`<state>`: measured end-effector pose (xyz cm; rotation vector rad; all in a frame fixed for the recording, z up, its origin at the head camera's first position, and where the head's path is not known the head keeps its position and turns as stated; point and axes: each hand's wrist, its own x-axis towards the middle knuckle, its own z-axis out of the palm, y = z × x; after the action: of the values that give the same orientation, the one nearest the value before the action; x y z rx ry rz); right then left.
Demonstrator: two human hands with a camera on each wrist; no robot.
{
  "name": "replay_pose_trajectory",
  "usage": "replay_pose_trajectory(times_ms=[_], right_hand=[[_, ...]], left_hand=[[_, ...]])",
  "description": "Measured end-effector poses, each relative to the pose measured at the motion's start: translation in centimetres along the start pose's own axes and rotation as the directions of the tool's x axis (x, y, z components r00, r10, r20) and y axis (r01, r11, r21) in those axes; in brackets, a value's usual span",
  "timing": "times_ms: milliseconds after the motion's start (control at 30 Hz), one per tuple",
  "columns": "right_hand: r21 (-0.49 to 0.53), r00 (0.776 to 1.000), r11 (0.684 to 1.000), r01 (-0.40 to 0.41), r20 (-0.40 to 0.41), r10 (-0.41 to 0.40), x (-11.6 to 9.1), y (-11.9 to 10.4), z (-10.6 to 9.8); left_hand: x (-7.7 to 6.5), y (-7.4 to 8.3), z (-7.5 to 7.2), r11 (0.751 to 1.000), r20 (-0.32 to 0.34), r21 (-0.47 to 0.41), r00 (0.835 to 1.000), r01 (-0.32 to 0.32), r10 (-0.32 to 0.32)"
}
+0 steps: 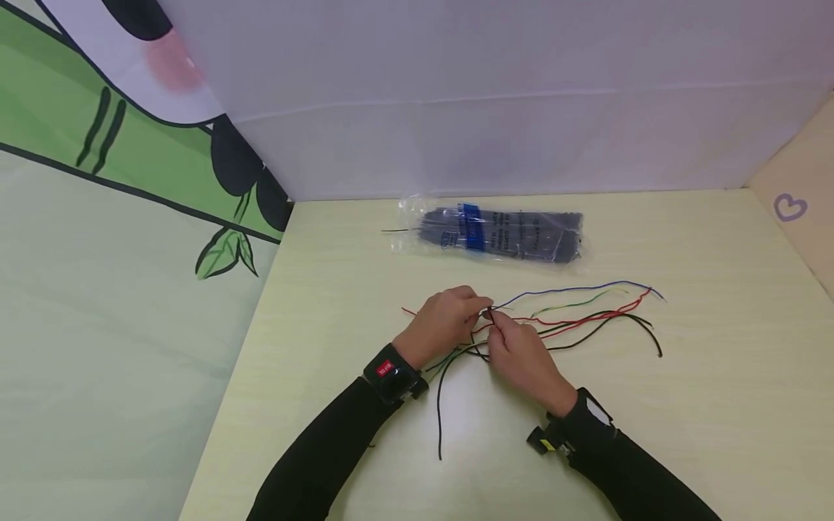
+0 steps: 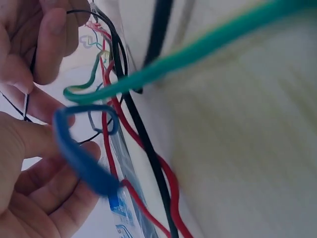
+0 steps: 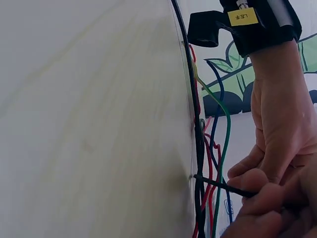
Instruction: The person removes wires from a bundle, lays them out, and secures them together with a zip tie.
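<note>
Both hands meet over a loose bunch of wires on the table. My left hand (image 1: pixel 443 318) pinches a thin black tie (image 2: pixel 32 67) between thumb and fingers. My right hand (image 1: pixel 524 359) grips the same tie just to the right, and a dark strand (image 3: pixel 225 186) reaches from its fingers toward the bunch. The bunch holds a blue wire (image 1: pixel 573 290), a green wire (image 1: pixel 567 306), red wires (image 2: pixel 110 148) and black wires (image 2: pixel 148 144). Their free ends fan out to the right, and one black end (image 1: pixel 439 416) hangs toward the front. The fingers partly hide the middle of the bunch.
Behind the hands lies a clear plastic bag (image 1: pixel 521 235) of dark thin ties with a blue label; one tie pokes out at its left end. A pale wall (image 1: pixel 495 145) stands at the table's back edge, and a printed cloth (image 1: pixel 130 304) at left.
</note>
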<state>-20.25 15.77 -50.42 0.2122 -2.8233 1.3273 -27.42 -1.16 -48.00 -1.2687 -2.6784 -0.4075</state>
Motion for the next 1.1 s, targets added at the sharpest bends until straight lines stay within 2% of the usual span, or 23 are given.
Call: replay_pose_trajectory(times_ms=[167, 333, 500, 833, 1100], right_hand=[[0.072, 0.997, 0.997, 0.018, -0.080, -0.012, -0.37, -0.28, -0.39], [0.070, 0.989, 0.996, 0.051, -0.140, -0.041, -0.43, -0.28, -0.75], [0.054, 0.988, 0.997, 0.062, -0.144, -0.054, -0.48, -0.32, -0.81], [0.056, 0.987, 0.997, 0.051, -0.157, -0.042, -0.67, -0.43, -0.78], [0.064, 0.987, 0.996, 0.062, -0.152, -0.052, -0.68, -0.23, -0.62]], left_hand=[[-0.08, -0.09, -0.49, 0.998, 0.003, 0.030, 0.999, 0.053, -0.053], [-0.18, -0.37, -0.40, 0.998, 0.003, 0.009, 0.998, 0.056, -0.056], [-0.08, -0.28, -0.37, 0.999, 0.008, -0.010, 0.999, 0.050, -0.050], [-0.14, -0.21, -0.53, 0.996, 0.031, -0.008, 0.996, 0.084, -0.084], [-0.16, -0.29, -0.32, 0.998, 0.014, -0.009, 0.998, 0.055, -0.055]])
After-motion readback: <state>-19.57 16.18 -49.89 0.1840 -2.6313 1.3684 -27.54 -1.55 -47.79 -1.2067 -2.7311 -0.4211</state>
